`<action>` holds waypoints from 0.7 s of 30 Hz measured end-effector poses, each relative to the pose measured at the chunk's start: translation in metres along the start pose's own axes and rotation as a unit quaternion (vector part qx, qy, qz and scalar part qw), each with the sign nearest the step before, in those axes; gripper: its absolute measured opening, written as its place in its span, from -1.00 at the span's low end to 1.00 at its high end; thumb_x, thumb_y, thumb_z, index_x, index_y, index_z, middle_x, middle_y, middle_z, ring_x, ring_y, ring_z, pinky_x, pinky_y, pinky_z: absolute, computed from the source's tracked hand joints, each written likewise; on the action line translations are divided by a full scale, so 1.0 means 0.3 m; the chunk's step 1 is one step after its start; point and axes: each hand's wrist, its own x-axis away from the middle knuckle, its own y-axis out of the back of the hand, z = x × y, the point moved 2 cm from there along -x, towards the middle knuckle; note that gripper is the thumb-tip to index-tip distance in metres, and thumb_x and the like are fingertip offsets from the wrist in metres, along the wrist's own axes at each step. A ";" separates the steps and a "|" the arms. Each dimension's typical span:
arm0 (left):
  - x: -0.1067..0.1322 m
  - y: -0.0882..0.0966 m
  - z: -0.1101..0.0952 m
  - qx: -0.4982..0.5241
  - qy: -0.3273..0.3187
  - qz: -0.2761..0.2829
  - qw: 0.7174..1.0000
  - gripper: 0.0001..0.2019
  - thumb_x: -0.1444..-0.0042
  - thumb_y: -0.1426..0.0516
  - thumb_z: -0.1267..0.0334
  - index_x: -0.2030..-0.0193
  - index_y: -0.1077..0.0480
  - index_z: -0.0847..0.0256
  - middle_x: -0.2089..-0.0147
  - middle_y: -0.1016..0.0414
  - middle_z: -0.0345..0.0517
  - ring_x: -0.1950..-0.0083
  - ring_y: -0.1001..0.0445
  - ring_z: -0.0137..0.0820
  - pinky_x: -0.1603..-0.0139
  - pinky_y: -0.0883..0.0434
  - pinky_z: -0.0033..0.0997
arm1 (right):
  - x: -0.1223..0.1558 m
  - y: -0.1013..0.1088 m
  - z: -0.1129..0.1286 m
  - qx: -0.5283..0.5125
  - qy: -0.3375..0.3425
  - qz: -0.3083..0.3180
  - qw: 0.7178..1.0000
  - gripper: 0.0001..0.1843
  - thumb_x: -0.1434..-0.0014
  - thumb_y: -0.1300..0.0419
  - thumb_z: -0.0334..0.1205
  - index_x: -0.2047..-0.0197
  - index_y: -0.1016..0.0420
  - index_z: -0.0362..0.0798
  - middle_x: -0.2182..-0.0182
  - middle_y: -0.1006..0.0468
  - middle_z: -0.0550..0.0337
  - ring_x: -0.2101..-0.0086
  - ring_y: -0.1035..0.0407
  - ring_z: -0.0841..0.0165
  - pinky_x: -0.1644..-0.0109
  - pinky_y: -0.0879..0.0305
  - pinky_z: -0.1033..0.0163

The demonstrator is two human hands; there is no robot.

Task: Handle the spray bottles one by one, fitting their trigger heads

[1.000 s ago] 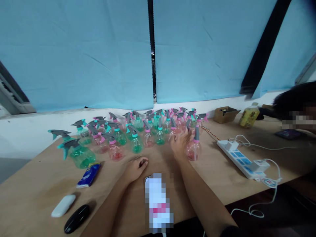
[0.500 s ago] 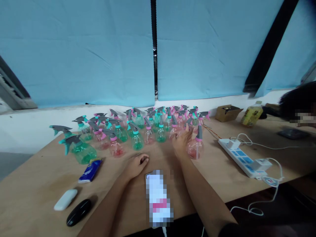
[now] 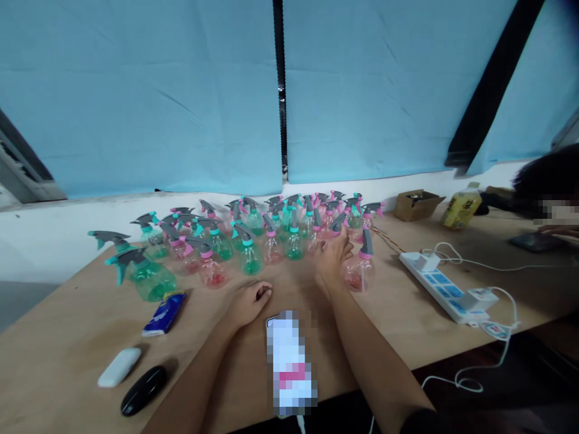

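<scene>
At the left of the desk [image 3: 54,337] lie a white case [image 3: 119,367] and, just to its right and nearer the viewer, a black case [image 3: 143,390]. A blue packet [image 3: 164,314] lies beyond them, close in front of a green bottle [image 3: 154,282] with a grey and teal spray head. From there a crowd of similar spray bottles, green and pink, stretches right in uneven rows below the blue curtain [image 3: 181,96]. The left hand [image 3: 250,302] rests on the desk in front of this crowd, its fingers loosely curled and its palm hidden, so I cannot tell whether it holds anything; the nearest bottles stand just beyond it. A phone [image 3: 292,367], its screen blurred out, lies between the 2 forearms. The right hand [image 3: 333,256] is among the bottles near the right end, fingers bent around the near side of a pink bottle whose grey head [image 3: 338,223] shows above it; I cannot tell whether it grips. Another pink bottle [image 3: 359,275] stands upright just right of that hand. Farther right are a box [image 3: 417,207], a white power strip [image 3: 436,286] with 2 plugs and a yellow bottle [image 3: 460,208].
</scene>
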 end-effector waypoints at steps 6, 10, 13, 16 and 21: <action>-0.002 -0.005 0.004 0.002 -0.001 0.001 1.000 -0.66 -0.29 0.01 0.00 0.00 -0.48 0.07 0.27 -0.55 -0.14 0.25 -0.49 -0.31 0.23 -0.30 -0.38 | -0.007 -0.017 -0.002 0.035 -0.010 -0.015 0.999 -0.32 -0.12 -0.10 -0.20 -0.29 -0.10 -0.20 -0.08 -0.26 -0.32 -0.02 -0.16 -0.15 -0.03 -0.13 -0.24; -0.003 -0.008 0.010 -0.003 -0.001 -0.005 1.000 -0.67 -0.29 0.00 0.01 0.00 -0.48 0.06 0.27 -0.56 -0.15 0.24 -0.49 -0.31 0.22 -0.29 -0.37 | -0.001 -0.025 -0.008 0.038 0.010 -0.011 0.999 -0.29 -0.10 -0.10 -0.21 -0.30 -0.04 -0.20 -0.12 -0.22 -0.34 -0.09 -0.12 -0.17 -0.07 -0.12 -0.24; -0.002 -0.006 0.006 0.002 -0.004 -0.002 1.000 -0.67 -0.30 0.01 0.01 0.00 -0.48 0.07 0.27 -0.56 -0.15 0.25 -0.49 -0.32 0.23 -0.29 -0.37 | 0.003 -0.030 -0.020 0.034 0.019 -0.001 0.999 -0.25 -0.08 -0.09 -0.23 -0.32 0.02 -0.18 -0.12 -0.25 -0.30 -0.15 -0.09 -0.13 -0.12 -0.10 -0.24; 0.000 -0.004 0.001 -0.001 -0.003 0.000 1.000 -0.67 -0.30 0.01 0.01 0.00 -0.47 0.07 0.27 -0.55 -0.15 0.26 -0.49 -0.32 0.25 -0.29 -0.38 | 0.006 -0.030 -0.030 0.032 0.023 0.001 0.999 -0.24 -0.07 -0.08 -0.26 -0.32 0.03 -0.15 -0.13 -0.28 -0.25 -0.17 -0.11 -0.08 -0.15 -0.09 -0.21; -0.001 -0.005 0.001 -0.003 -0.010 -0.003 1.000 -0.67 -0.30 0.01 0.02 0.01 -0.47 0.07 0.30 -0.53 -0.16 0.27 -0.48 -0.32 0.26 -0.29 -0.39 | 0.009 -0.020 -0.027 0.025 0.036 0.001 0.999 -0.32 -0.08 -0.07 -0.28 -0.27 -0.04 -0.18 -0.10 -0.32 -0.26 -0.15 -0.16 -0.06 -0.16 -0.10 -0.20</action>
